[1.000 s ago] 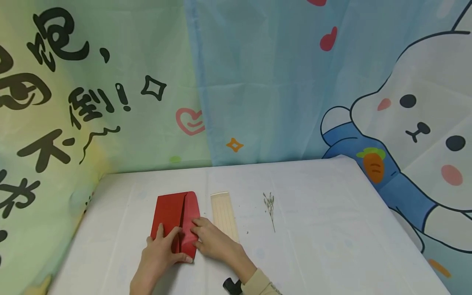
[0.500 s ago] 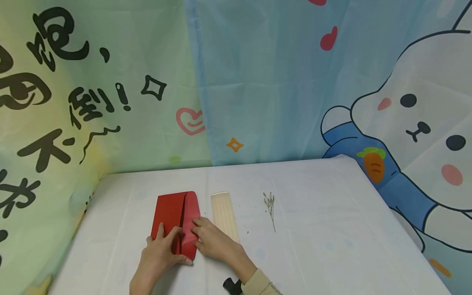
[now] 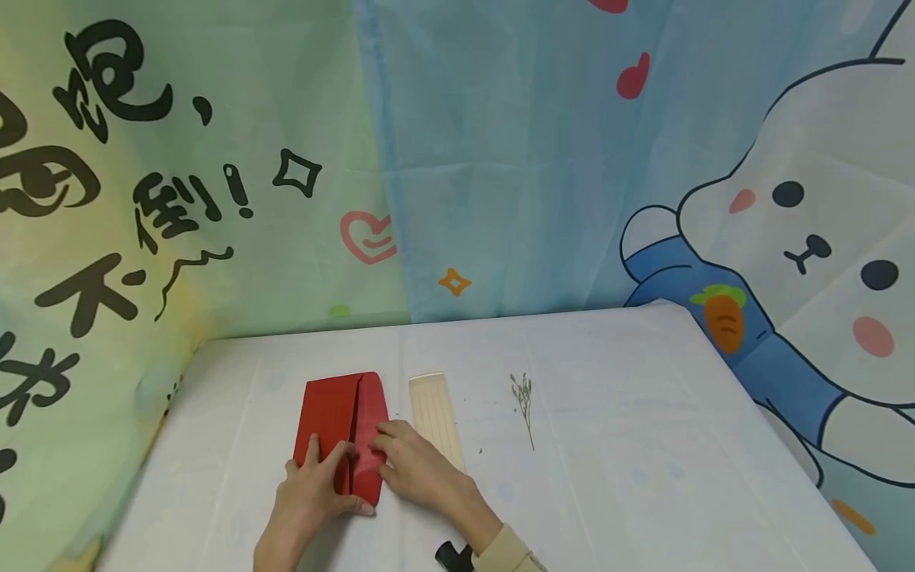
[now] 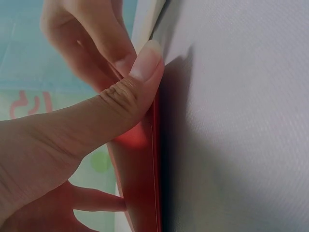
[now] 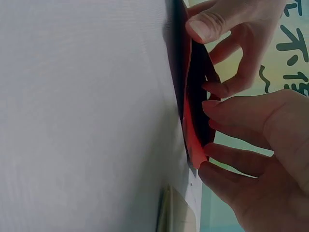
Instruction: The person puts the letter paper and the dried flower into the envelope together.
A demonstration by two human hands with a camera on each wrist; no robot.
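Observation:
A red envelope (image 3: 325, 413) lies on the white-covered table, its lighter red flap (image 3: 369, 405) folded out to the right. My left hand (image 3: 307, 492) holds its near part, the thumb over the near edge and the index finger bent at the mouth. My right hand (image 3: 418, 469) rests its fingertips on the flap near its right edge. The right wrist view shows the envelope's dark mouth (image 5: 198, 82) gaping between panel and flap, with fingers of my right hand (image 5: 256, 164) touching there. In the left wrist view, my left thumb (image 4: 120, 96) lies across the envelope's edge.
Right of the envelope lies a pale ribbed strip (image 3: 436, 417), partly behind my right hand. A dried sprig (image 3: 524, 401) lies farther right, with small crumbs near it. A black object (image 3: 453, 558) shows by my right sleeve. Printed cloth (image 3: 500, 159) hangs behind the table.
The head view has shifted slightly. Both hands stay on the envelope in nearly the same place, and its mouth and flap look much the same.

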